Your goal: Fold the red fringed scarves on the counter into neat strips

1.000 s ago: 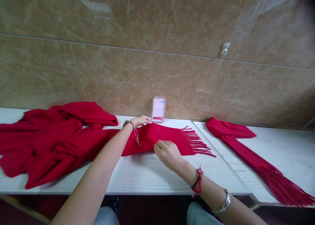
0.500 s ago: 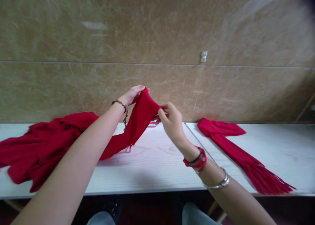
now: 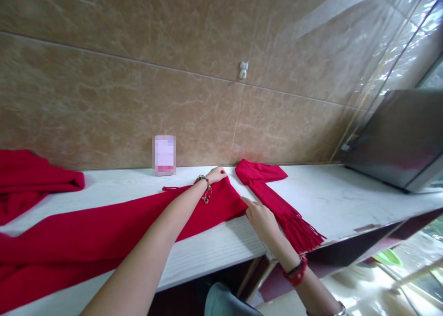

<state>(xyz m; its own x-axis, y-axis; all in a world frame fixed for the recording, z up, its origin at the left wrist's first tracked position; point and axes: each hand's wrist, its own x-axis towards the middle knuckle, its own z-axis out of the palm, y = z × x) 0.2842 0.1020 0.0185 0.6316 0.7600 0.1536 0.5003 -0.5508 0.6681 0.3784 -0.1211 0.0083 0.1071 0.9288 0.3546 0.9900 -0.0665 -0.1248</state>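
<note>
A long red scarf (image 3: pixel 114 228) stretches across the white counter from the left, lying nearly flat. My left hand (image 3: pixel 217 174) pinches its far corner, fingers closed on the cloth. At the near corner of the same end, my right hand (image 3: pixel 258 214) grips the edge between thumb and fingers. Just right of my hands lies a second red scarf (image 3: pixel 268 200), folded into an angle, its fringe toward the counter's front edge. More bunched red cloth (image 3: pixel 31 177) rests at the far left; whether it joins the long scarf cannot be made out.
A blurred pale pink box-like item (image 3: pixel 165 155) stands against the tiled wall (image 3: pixel 194 108). A small white cat figure (image 3: pixel 243 70) is fixed to the wall. A grey metal appliance (image 3: pixel 394 140) occupies the counter's right end. Below right is a green basin (image 3: pixel 387 257).
My hands have lowered the scarf end from the air to the counter and drawn it rightward. The view has turned right, and the scarf now lies stretched out.
</note>
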